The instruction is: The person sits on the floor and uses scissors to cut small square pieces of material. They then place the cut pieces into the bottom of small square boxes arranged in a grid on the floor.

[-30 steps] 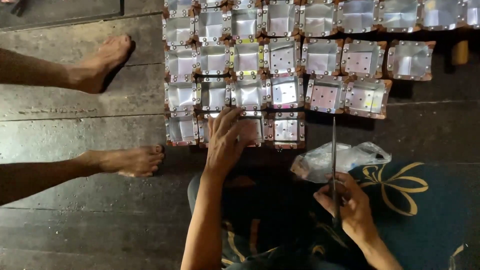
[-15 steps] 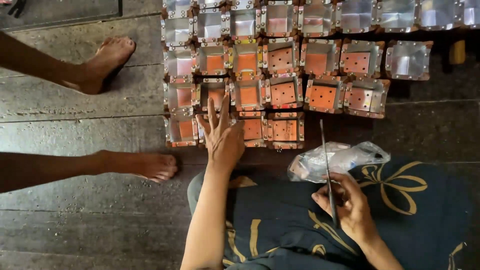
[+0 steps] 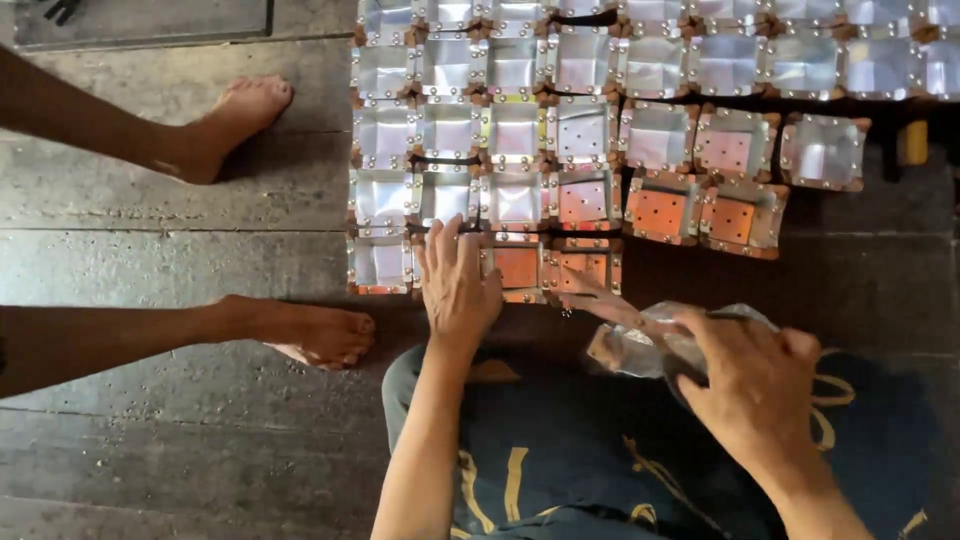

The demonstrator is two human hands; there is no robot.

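Note:
Several small square trays [image 3: 515, 130] with shiny metal lining and brown frames lie in rows on the plank floor. My left hand [image 3: 455, 285] lies flat, fingers together, on a tray in the nearest row, beside an orange-bottomed tray [image 3: 520, 265]. My right hand [image 3: 750, 390] curls over a crumpled clear plastic bag [image 3: 640, 345] on my lap. A thin stick [image 3: 600, 298], blurred, runs from that hand up and left toward the nearest trays.
Another person's two bare feet [image 3: 235, 120] [image 3: 320, 335] rest on the grey wooden planks [image 3: 200, 440] at the left. A dark blue cloth with yellow patterns [image 3: 600, 470] covers my lap. A small yellow object [image 3: 915, 140] sits at the far right.
My right hand has swung the stick from upright to pointing up-left and moved over the plastic bag. My left hand's spread fingers have closed together on the tray.

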